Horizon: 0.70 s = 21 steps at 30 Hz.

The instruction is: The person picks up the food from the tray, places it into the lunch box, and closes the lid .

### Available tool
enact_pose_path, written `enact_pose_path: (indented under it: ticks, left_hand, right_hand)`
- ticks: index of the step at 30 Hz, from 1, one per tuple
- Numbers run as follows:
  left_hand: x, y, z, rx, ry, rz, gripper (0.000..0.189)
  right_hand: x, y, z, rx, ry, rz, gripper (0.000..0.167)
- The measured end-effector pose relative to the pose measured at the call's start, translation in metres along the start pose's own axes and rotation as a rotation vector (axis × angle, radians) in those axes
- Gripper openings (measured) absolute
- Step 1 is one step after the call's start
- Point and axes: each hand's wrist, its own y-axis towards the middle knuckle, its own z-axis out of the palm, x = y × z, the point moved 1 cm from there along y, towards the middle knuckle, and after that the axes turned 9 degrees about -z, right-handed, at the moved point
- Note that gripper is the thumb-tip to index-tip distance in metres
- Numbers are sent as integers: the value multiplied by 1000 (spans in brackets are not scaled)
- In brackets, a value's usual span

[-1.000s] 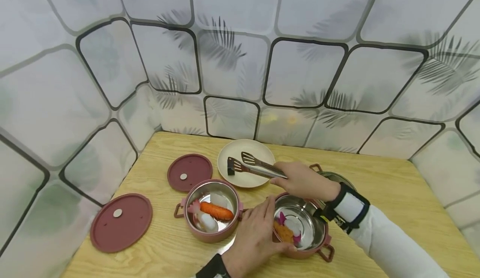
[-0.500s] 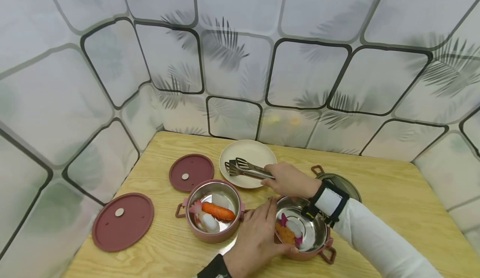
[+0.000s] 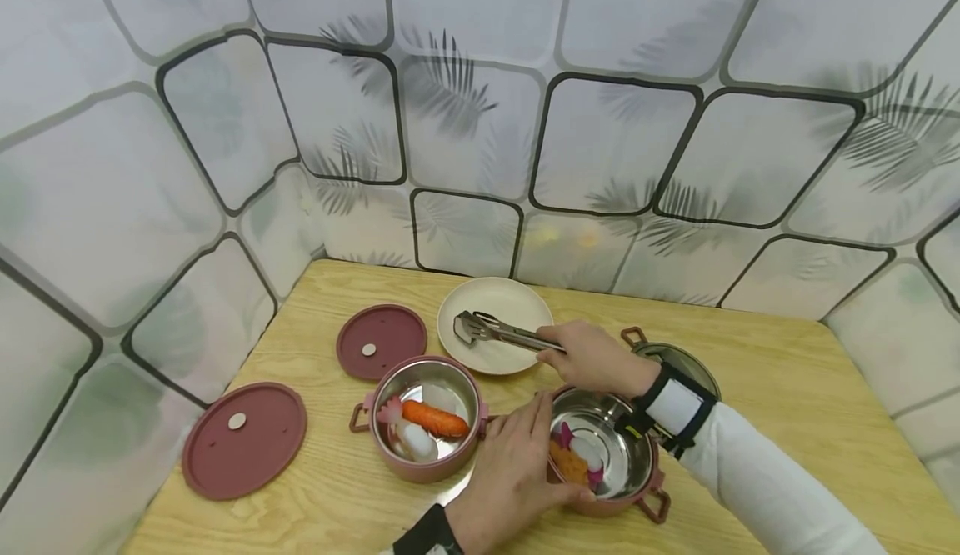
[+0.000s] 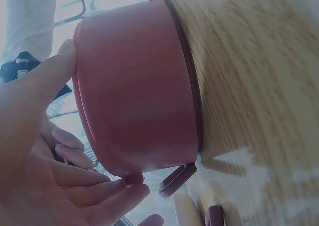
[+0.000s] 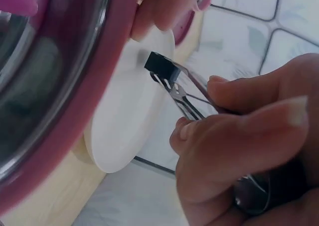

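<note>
My right hand (image 3: 600, 359) grips metal serving tongs (image 3: 528, 338) over the cream plate (image 3: 495, 361). A small black block (image 5: 162, 67) is between the slotted tong heads in the right wrist view. My left hand (image 3: 510, 463) holds the left side of the right-hand pink pot (image 4: 139, 86), thumb at its near rim and fingers beside its handle. Inside that pot lie an orange-brown food piece (image 3: 570, 462), a white piece (image 3: 588, 453) and magenta bits (image 3: 565, 433). Part of its far rim is hidden by my right wrist.
Left of my left hand stands another pink pot (image 3: 423, 472) with a carrot (image 3: 435, 419), a white egg-like piece (image 3: 417, 441) and a pink piece (image 3: 390, 411). Two maroon lids (image 3: 247, 451) lie further left. A glass lid (image 3: 686, 363) is partly behind my right arm.
The tongs have shifted slightly left, then a little back right, over the plate. They have turned, and their heads now appear closer together. My left hand has stayed at the pot.
</note>
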Motion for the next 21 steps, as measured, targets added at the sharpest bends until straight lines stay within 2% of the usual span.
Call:
enact_pose_path:
  ticks: [8,11,17,21]
  left_hand:
    - [0,1,-1,23,-11,-10,115]
    - [0,0,-1,28,-17,-11,115]
    - [1,0,-1,38,-40,-13,115]
    - [0,-1,-1,39,-34,-15,116]
  right_hand:
    - [-6,-11,-8,11,29,41,34]
    - [-10,-19,-15,-1,85,69,38]
    - [-16,-45,-40,5,241,146,47]
    - [-15,-69,-55,-15,278,149,53]
